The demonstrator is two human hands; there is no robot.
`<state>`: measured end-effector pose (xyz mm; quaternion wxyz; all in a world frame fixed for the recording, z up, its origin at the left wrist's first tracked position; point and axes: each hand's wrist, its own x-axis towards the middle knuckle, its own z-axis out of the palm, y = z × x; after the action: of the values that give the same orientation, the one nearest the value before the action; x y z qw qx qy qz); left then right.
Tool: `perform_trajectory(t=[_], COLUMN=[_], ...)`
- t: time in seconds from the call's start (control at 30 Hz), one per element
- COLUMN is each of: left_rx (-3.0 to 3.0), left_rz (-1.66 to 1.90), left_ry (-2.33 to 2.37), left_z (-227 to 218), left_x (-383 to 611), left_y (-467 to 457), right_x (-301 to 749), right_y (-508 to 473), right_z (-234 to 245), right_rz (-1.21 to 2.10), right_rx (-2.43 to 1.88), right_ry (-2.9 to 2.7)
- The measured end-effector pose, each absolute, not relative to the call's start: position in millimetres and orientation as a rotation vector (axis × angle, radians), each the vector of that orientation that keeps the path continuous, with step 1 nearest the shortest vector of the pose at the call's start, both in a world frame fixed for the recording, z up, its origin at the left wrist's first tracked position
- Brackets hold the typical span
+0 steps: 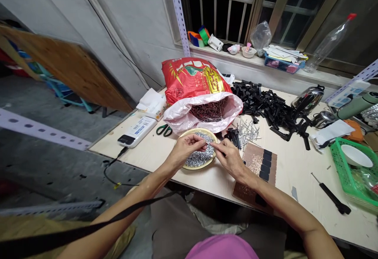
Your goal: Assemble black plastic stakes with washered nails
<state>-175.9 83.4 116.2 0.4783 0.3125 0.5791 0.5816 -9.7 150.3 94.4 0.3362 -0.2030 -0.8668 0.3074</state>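
Note:
My left hand [186,148] and my right hand [229,157] meet above a gold-rimmed plate [191,167] heaped with small silver parts [201,157]. Both pinch a thin metal pin [209,144] between their fingertips, the fingers closed. Just right of the plate lie loose nails [247,132] and a few black plastic clips [233,135]. Under my right wrist sits a brown board [254,164] with a row of black clips [267,165] set on it. Behind the plate a red sack [195,81] lies open, its white lining [203,109] folded back over dark nails [208,111].
A big pile of black plastic pieces [271,107] covers the back of the wooden table [295,172]. Scissors [164,130], a white remote [137,131], a kettle [307,98], a green basket [351,172] holding a white bowl [356,156], and a black-handled screwdriver [332,196] also lie there.

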Motion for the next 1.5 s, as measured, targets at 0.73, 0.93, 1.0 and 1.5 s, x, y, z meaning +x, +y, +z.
perform_trajectory(t=[0.73, 0.93, 1.0, 1.5], left_rx=[0.764, 0.722, 0.722, 0.749], left_rz=[1.493, 1.498, 1.509, 1.392], left_ry=[1.418, 1.432, 1.436, 1.354], left_z=[114, 112, 112, 103], left_x=[-167, -165, -164, -170], left_y=[91, 93, 93, 95], right_x=[-7, -7, -7, -2], right_y=[152, 153, 154, 149], right_z=[99, 96, 95, 94], right_rz=[0.809, 0.782, 0.763, 0.355], right_rx=[-0.591, -0.593, -0.607, -0.818], right_ry=[-2.232, -2.261, -2.277, -2.462])
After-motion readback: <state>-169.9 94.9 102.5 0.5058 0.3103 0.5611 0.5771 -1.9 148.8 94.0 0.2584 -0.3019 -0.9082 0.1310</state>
